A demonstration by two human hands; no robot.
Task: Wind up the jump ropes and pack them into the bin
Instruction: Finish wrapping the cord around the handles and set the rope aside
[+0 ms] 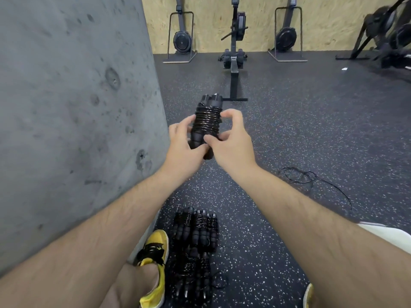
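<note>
1. Holding the wound jump rope (206, 123) up in front of us with both hands, just right of the concrete pillar (73, 107), well above the floor. Cord is coiled tight around the paired handles, so the bundle stays compact.
2. Left hand (184, 145) grips the lower handle ends, fingers curled round them. We judge this is the anchor that keeps the handles side by side.
3. Right hand (231, 138) has thumb and fingertips pinching at the coil's lower right edge, other fingers loosely curved over the wraps. Probably tucking or locking the cord end; the end itself is hidden.
4. Finished bundles (195, 227) lie in a row on the floor just right of the pillar's base, beside the yellow shoe (155, 247). Staged within reach, we'd guess, for one batch move.
5. One loose rope (311, 181) lies unwound on the floor, well right of the pillar.
6. No bin in view, so packing isn't started as far as we can tell.
</note>
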